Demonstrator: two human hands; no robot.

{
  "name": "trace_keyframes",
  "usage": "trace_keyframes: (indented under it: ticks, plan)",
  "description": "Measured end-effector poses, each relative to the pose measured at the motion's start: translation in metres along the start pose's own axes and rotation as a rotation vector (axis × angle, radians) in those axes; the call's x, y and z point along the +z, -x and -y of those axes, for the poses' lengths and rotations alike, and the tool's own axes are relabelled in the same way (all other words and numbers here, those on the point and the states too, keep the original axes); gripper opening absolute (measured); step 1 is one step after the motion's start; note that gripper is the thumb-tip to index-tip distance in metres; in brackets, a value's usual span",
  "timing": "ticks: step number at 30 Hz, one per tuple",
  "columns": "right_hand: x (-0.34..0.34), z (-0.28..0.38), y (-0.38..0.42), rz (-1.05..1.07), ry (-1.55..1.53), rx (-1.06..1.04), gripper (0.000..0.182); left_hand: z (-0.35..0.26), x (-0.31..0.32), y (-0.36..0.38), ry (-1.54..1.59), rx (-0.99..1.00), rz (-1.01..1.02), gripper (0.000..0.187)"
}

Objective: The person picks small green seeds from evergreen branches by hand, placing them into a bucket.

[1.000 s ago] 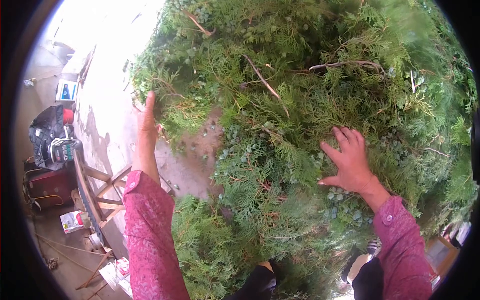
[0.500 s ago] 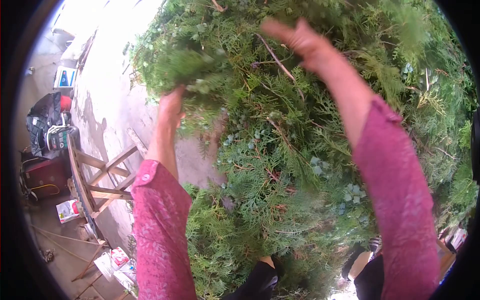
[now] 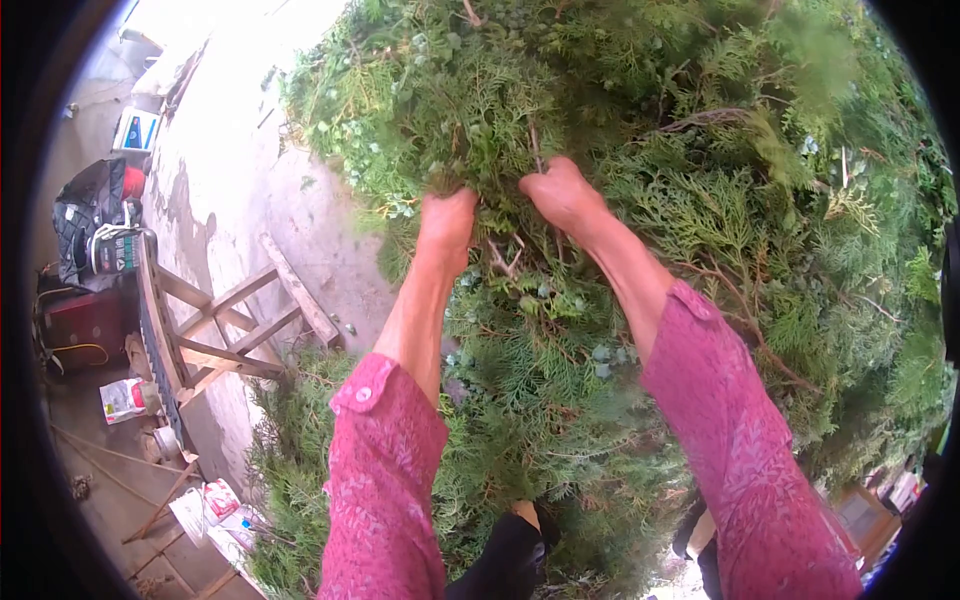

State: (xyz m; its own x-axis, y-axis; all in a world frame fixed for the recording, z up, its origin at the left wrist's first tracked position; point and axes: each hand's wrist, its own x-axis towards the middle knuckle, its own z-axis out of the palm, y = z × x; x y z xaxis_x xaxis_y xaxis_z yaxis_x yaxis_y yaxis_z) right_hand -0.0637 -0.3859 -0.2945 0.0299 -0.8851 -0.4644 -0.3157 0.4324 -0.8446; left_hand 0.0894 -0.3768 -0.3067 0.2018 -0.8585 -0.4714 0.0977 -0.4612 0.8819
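A large heap of green conifer branches [image 3: 520, 370] with pale blue-green cones fills the middle and right of the view. My left hand [image 3: 448, 225] is closed on leafy sprigs at the upper middle, its fingertips hidden by foliage. Just to its right, my right hand [image 3: 566, 196] is wrapped round a thin brown stem [image 3: 535, 142] that rises from the fist. Bare twig ends [image 3: 505, 260] stick out below and between the two hands.
At the left stand a wooden trestle [image 3: 215, 325], a black bag [image 3: 88, 220] and a dark red box [image 3: 90, 330]. White packets [image 3: 122, 400] lie near them. My dark-clad leg [image 3: 500, 555] shows at the bottom, among the greenery. A wooden frame [image 3: 865, 520] is at the lower right.
Both hands have come closer together. The left moved right and slightly down with sprigs; the right, earlier open and blurred, moved down and left and closed round a stem.
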Motion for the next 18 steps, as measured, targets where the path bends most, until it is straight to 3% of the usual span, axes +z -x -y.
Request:
trace_keyframes:
  ticks: [4,6,8,9,11,12,14,15,17,18]
  plan:
    - [-0.03,0.008,0.057,0.113,-0.085,-0.044,0.036,-0.01,0.011,0.055,0.186,-0.016,0.113,0.021]
    - [-0.051,0.022,0.092,0.156,-0.092,-0.048,0.038,-0.029,0.028,0.089,0.271,-0.005,0.065,0.023]
    - [-0.073,0.029,0.133,-0.16,-0.041,-0.088,0.038,-0.036,0.037,0.116,0.215,0.021,0.127,0.019]
    - [-0.088,0.028,0.153,-0.18,-0.042,-0.083,0.036,-0.039,0.042,0.133,0.225,-0.012,0.136,0.019]
    - [-0.125,0.035,0.203,-0.149,-0.105,-0.03,0.032,-0.058,0.055,0.173,-0.396,0.758,0.424,0.017]
    - [-0.147,0.037,0.225,-0.089,-0.032,0.004,0.029,-0.068,0.066,0.201,-0.369,0.744,0.429,0.017]
    - [-0.174,0.035,0.278,-0.162,-0.031,-0.04,0.021,-0.085,0.098,0.256,-0.077,0.205,0.442,0.017]
    - [-0.185,0.033,0.306,-0.171,-0.009,-0.039,0.021,-0.083,0.109,0.28,-0.015,0.252,0.492,0.018]
    - [-0.201,0.023,0.356,-0.453,-0.287,0.05,0.018,-0.073,0.128,0.329,0.08,0.234,0.576,0.02]
    - [-0.206,0.019,0.373,-0.463,-0.283,0.043,0.018,-0.056,0.142,0.349,0.178,0.336,0.571,0.023]
